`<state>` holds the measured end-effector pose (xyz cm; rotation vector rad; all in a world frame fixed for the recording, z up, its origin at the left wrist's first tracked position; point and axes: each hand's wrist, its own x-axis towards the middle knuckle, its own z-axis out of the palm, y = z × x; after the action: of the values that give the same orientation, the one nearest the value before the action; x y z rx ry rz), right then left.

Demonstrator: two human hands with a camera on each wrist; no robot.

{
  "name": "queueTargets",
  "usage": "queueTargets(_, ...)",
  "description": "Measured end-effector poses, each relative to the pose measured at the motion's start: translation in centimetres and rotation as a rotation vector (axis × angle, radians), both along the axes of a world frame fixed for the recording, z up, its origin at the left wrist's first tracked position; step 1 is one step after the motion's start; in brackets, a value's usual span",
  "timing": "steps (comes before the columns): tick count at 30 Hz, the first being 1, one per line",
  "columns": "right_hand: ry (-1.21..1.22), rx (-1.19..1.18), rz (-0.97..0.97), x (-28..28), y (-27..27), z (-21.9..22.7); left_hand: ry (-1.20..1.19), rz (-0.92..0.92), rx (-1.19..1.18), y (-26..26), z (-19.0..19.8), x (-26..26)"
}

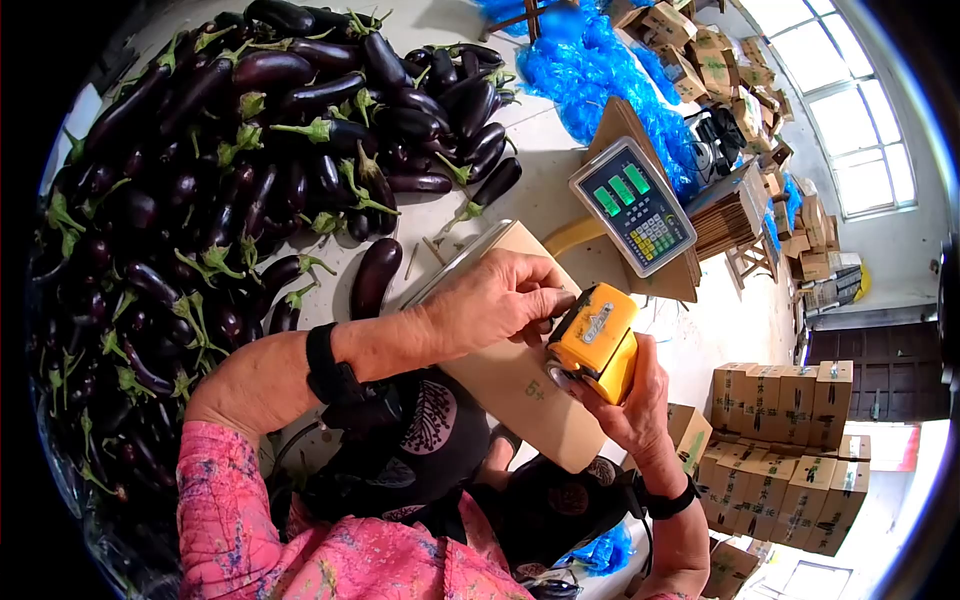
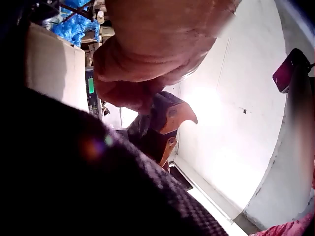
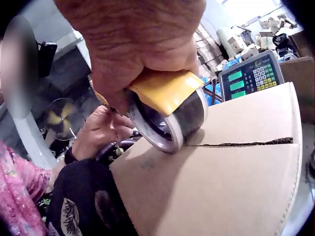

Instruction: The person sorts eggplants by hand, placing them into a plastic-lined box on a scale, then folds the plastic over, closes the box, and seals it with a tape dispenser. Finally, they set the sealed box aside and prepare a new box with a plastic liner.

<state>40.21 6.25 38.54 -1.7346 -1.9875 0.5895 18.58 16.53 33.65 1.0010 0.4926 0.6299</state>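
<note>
A yellow packing tape dispenser (image 1: 612, 330) is gripped from its far side by my right hand (image 1: 642, 405). It is held over a closed cardboard box (image 1: 525, 385) marked "5+". In the right wrist view, the tape roll (image 3: 193, 115) sits close over the slit between the box flaps. My left hand (image 1: 500, 305) has its thumb and fingers bent together at the dispenser's front end, pinching at the tape there. The left wrist view shows those fingertips against the dark front and an orange side piece (image 2: 179, 118); the tape end itself is hidden by the fingers.
A large heap of eggplants (image 1: 230, 190) covers the left side. Beyond the box stands a scale display (image 1: 635, 205) with lit green digits. Blue plastic film (image 1: 570, 75) lies behind it. Stacked cartons (image 1: 780, 410) stand at the right, with more boxes (image 1: 690, 50) at the back.
</note>
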Motion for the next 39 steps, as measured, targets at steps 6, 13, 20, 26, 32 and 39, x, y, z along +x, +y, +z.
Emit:
queueTargets(6,-0.187,-0.113,-0.032,-1.5,0.7,1.4,0.214,0.205,0.343,1.0,-1.7,-1.3)
queueTargets(13,-0.315,-0.176,-0.075,-1.8,-0.1,2.9,0.231,0.428,0.016,6.8,-5.6,-10.2)
queueTargets(20,-0.368,-0.202,-0.089,-1.4,0.0,2.4,0.202,0.432,-0.027,8.4,-9.8,-12.5)
queueTargets(26,-0.407,-0.199,-0.080,-1.5,0.0,2.2,0.260,0.513,0.076,8.0,-11.9,-10.4)
queueTargets(32,-0.401,-0.254,-0.107,-2.0,0.4,2.4,0.439,0.498,0.292,7.3,-16.2,-8.3)
queueTargets(39,-0.445,-0.282,-0.083,-2.0,1.0,1.8,0.726,0.419,0.577,5.1,-19.9,-4.0)
